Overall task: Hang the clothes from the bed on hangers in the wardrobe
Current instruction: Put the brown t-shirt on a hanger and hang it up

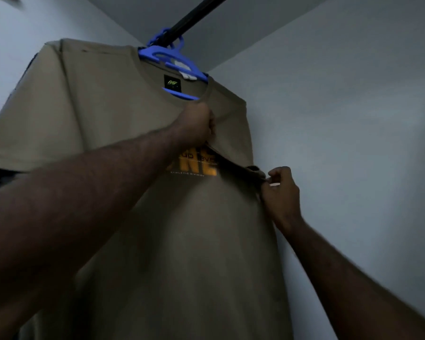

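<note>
Tan shirt (194, 241) hangs on blue hanger (167, 57), hooked over black rod (194, 15) at top of wardrobe corner. L hand (194, 123) is fisted on the front neckline, fabric bunched in its grip just under the collar edge. R hand (280, 192) pinches the sleeve (243, 168) hem btw thumb & fingers; hem is stretched taut in a dark straight band from the orange print (194, 168) out to the fingers. Side wall (353, 119) sits close behind R hand; can't tell if they touch. Bare wall beyond it to the right. Shirt's far shoulder reaches near the other wall at left.
</note>
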Demonstrator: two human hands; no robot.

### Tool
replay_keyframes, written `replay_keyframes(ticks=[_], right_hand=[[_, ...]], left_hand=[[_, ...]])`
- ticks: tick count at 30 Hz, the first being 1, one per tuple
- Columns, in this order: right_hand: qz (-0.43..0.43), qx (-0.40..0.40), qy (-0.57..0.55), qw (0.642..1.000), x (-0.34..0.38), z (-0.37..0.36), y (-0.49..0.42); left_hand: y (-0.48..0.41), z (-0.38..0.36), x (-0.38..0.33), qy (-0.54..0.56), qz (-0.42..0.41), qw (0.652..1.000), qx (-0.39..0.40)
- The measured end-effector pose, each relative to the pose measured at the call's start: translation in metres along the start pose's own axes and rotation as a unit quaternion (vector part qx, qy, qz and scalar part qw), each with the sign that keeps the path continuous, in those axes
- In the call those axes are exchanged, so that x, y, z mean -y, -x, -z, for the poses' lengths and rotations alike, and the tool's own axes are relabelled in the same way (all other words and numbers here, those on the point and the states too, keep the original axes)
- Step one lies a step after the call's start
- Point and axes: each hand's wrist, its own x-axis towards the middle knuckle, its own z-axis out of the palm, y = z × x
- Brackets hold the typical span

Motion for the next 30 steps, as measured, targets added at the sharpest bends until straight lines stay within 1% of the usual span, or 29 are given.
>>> replay_keyframes(ticks=[2, 3, 4, 7, 10, 12, 13, 16, 18, 20, 23, 25, 27, 30], right_hand=[[-0.095, 0.085, -0.082, 0.988, -0.002, -0.005, 0.001], [-0.135, 0.121, -0.104, 0.978, -0.006, -0.007, 0.003], [-0.158, 0.140, -0.112, 0.971, -0.010, -0.008, 0.005], [-0.187, 0.160, -0.125, 0.961, -0.027, -0.008, 0.018], [-0.196, 0.168, -0.120, 0.959, -0.035, -0.005, 0.041], [-0.205, 0.167, -0.124, 0.956, -0.042, -0.003, 0.053], [-0.212, 0.169, -0.124, 0.955, -0.045, -0.002, 0.060], [-0.224, 0.173, -0.132, 0.950, -0.053, 0.001, 0.075], [-0.244, 0.179, -0.150, 0.941, -0.053, 0.005, 0.083], [-0.266, 0.180, -0.161, 0.933, -0.052, 0.010, 0.087], [-0.284, 0.172, -0.164, 0.929, -0.044, 0.017, 0.089], [-0.287, 0.171, -0.160, 0.929, -0.038, 0.021, 0.089], [-0.289, 0.174, -0.158, 0.928, -0.033, 0.025, 0.091], [-0.288, 0.161, -0.134, 0.935, -0.035, 0.033, 0.094]], left_hand=[[0.011, -0.003, 0.005, -0.016, -0.012, 0.999, -0.026], [0.020, -0.005, 0.007, -0.020, -0.014, 0.999, -0.041], [0.031, -0.007, 0.008, -0.020, -0.018, 0.998, -0.059], [0.078, -0.006, 0.005, 0.021, -0.027, 0.994, -0.102], [0.139, 0.005, 0.003, 0.089, -0.002, 0.989, -0.121], [0.186, 0.015, 0.007, 0.111, 0.035, 0.981, -0.152], [0.213, 0.021, 0.012, 0.118, 0.069, 0.976, -0.172], [0.285, 0.031, 0.027, 0.142, 0.188, 0.944, -0.232], [0.321, 0.032, 0.035, 0.126, 0.253, 0.923, -0.261], [0.340, 0.031, 0.035, 0.124, 0.298, 0.912, -0.253], [0.352, 0.030, 0.030, 0.143, 0.344, 0.913, -0.166], [0.353, 0.029, 0.031, 0.152, 0.351, 0.913, -0.139], [0.356, 0.033, 0.033, 0.178, 0.368, 0.899, -0.156], [0.362, 0.040, 0.036, 0.247, 0.409, 0.849, -0.225]])
